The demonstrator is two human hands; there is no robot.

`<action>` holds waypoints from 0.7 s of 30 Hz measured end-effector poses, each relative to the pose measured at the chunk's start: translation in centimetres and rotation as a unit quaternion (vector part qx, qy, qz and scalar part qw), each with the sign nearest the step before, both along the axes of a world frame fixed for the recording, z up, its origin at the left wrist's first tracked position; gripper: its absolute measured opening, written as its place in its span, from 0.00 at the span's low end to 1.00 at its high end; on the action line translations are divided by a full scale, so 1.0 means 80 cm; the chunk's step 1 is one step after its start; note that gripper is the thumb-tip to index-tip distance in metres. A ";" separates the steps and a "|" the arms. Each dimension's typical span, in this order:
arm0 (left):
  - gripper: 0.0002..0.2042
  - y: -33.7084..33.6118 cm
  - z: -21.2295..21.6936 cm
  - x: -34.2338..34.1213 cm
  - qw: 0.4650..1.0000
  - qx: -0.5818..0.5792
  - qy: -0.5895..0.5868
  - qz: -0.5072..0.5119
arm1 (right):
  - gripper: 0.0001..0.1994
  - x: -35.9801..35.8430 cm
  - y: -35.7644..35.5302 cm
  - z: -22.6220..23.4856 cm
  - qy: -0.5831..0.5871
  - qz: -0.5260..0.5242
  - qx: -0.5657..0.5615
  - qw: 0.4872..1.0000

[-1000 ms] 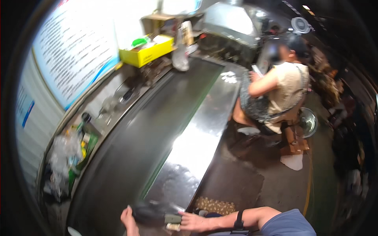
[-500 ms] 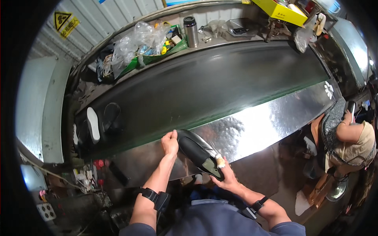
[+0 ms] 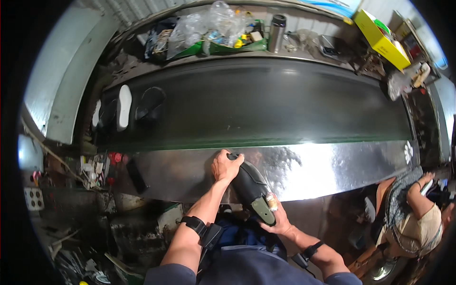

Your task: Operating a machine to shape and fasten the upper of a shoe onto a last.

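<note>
I see my left hand [image 3: 226, 166] gripping the toe of a dark shoe [image 3: 251, 187] at the steel ledge's [image 3: 332, 166] near edge, while my right hand [image 3: 278, 221] clasps its olive heel.

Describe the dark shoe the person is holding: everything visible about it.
The shoe is black and glossy on its upper, with an olive-green sole face showing at the heel end toward the person. It lies tilted, toe pointing up-left, over the shiny metal ledge in front of the dark conveyor belt. The left hand presses on the toe end; the right hand grips the heel end, a small pale object at the fingers. Whether it is leather or synthetic cannot be told.
</note>
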State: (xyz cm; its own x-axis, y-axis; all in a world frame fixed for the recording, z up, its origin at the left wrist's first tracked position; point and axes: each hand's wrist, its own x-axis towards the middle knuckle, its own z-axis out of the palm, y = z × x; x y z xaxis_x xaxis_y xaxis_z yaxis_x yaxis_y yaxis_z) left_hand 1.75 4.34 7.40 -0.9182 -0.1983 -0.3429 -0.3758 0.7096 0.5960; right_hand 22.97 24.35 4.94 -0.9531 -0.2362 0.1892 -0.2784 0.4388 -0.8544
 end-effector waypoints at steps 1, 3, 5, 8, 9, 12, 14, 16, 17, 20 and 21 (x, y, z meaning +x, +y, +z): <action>0.29 -0.010 0.001 -0.002 1.000 0.017 -0.007 0.005 | 0.50 0.004 -0.007 0.008 0.006 -0.001 0.008 1.000; 0.24 -0.030 0.012 -0.001 0.998 0.052 0.012 0.045 | 0.51 0.008 -0.025 0.032 0.043 -0.008 0.025 0.999; 0.23 -0.066 0.037 0.012 0.992 0.094 -0.018 0.080 | 0.59 0.009 -0.031 0.073 -0.085 0.076 -0.055 0.992; 0.23 -0.129 0.091 0.046 0.986 0.116 0.079 0.086 | 0.58 -0.028 -0.067 0.124 -0.269 0.093 -0.351 0.892; 0.23 -0.149 0.108 0.059 0.986 0.110 0.090 0.084 | 0.51 -0.050 -0.089 0.134 -0.303 0.045 -0.333 0.892; 0.22 -0.212 0.157 0.117 0.971 0.129 0.162 0.116 | 0.41 -0.091 -0.169 0.164 -0.526 0.033 -0.271 0.805; 0.23 -0.268 0.190 0.169 0.960 0.105 0.198 0.168 | 0.34 -0.069 -0.232 0.187 -0.457 0.098 -0.277 0.840; 0.23 -0.331 0.220 0.235 0.942 0.069 0.230 0.233 | 0.29 -0.040 -0.298 0.208 -0.357 0.184 -0.281 0.872; 0.22 -0.354 0.238 0.268 0.936 0.056 0.229 0.261 | 0.29 -0.023 -0.325 0.222 -0.332 0.195 -0.272 0.882; 0.19 -0.444 0.272 0.381 0.884 0.100 0.271 0.368 | 0.26 0.042 -0.433 0.243 -0.302 0.269 -0.262 0.876; 0.19 -0.473 0.281 0.419 0.865 0.021 0.304 0.398 | 0.25 0.064 -0.470 0.249 -0.321 0.287 -0.235 0.871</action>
